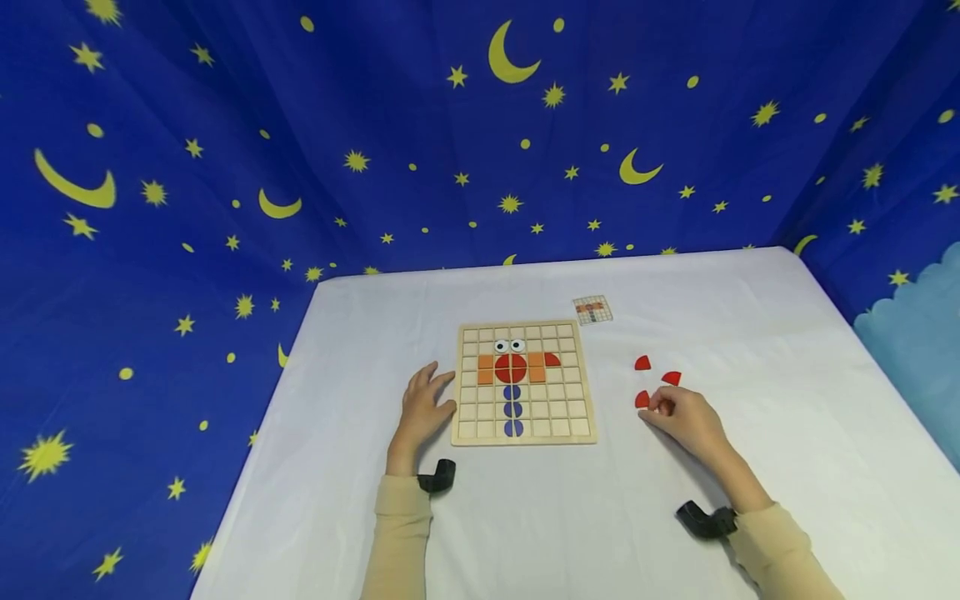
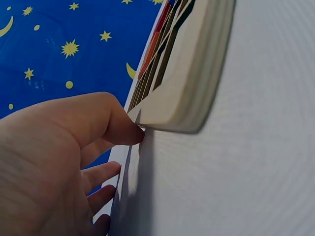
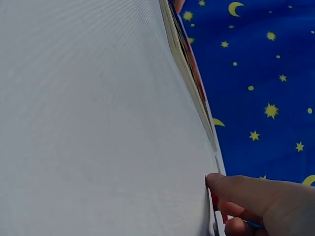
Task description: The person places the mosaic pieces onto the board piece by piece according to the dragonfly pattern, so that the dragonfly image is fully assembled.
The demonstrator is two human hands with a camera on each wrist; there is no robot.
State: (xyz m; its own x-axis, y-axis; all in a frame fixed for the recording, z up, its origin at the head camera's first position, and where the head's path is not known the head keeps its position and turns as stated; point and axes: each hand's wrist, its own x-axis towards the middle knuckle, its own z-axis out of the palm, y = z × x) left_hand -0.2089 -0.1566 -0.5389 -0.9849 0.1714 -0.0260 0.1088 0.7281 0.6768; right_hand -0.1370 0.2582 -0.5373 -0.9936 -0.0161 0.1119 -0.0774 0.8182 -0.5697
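A square wooden grid board (image 1: 555,417) lies on the table, holding orange squares (image 1: 485,369), a red circle of quarter pieces (image 1: 511,369), purple half-circles (image 1: 513,409), two eye pieces (image 1: 509,345) and a red quarter-circle (image 1: 552,360) beside the right orange squares. My left hand (image 1: 423,408) rests at the board's left edge, fingers loosely spread; its thumb (image 2: 120,123) touches the frame's corner. Right of the board, my right hand (image 1: 692,423) pinches a red quarter-circle piece (image 3: 214,199), mostly hidden by the fingers. Loose red quarter-circles (image 1: 642,363) lie around that hand.
A small pattern card (image 1: 593,309) showing a similar figure on a grid lies behind the board's far right corner. White cloth covers the table (image 1: 360,350). Blue star-patterned curtains (image 1: 420,125) stand behind and at the sides. Black wrist devices (image 1: 705,521) sit at both cuffs.
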